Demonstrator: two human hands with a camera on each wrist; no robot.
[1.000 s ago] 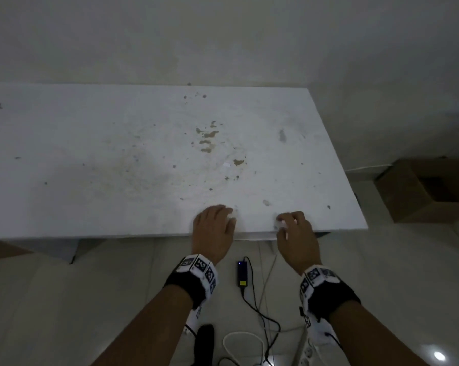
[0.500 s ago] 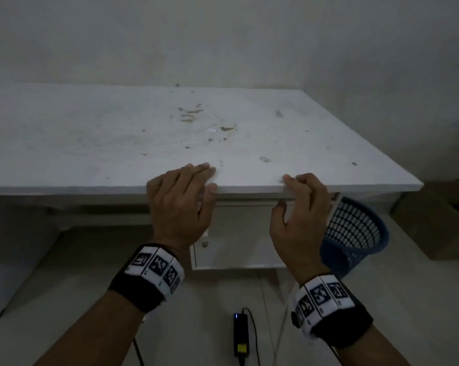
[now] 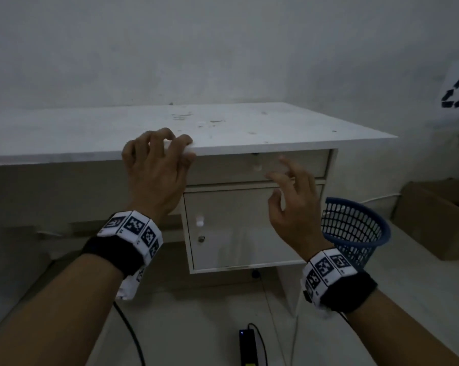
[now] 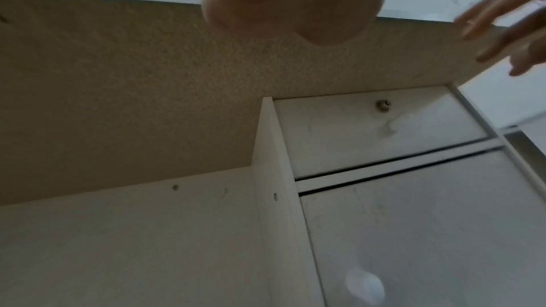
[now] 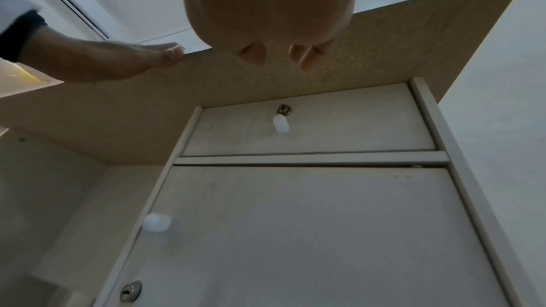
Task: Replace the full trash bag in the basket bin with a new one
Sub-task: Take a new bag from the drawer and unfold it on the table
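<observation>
Left hand (image 3: 154,178): bare, showing no rings; forearm unsleeved. A black wrist strap (image 3: 112,256) is wrapping the left wrist, carrying a white faceted band (image 3: 133,228) printed with black square code markers. A dark cable (image 3: 129,331) is trailing below that forearm.

Right hand (image 3: 294,207): bare, forearm unsleeved. A matching black strap (image 3: 351,293) is circling the right wrist, bearing a white marker band (image 3: 326,270) with the same black square codes.

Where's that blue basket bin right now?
In the head view the blue basket bin stands on the floor at the right, beside the desk's cabinet, behind the right hand.
</observation>
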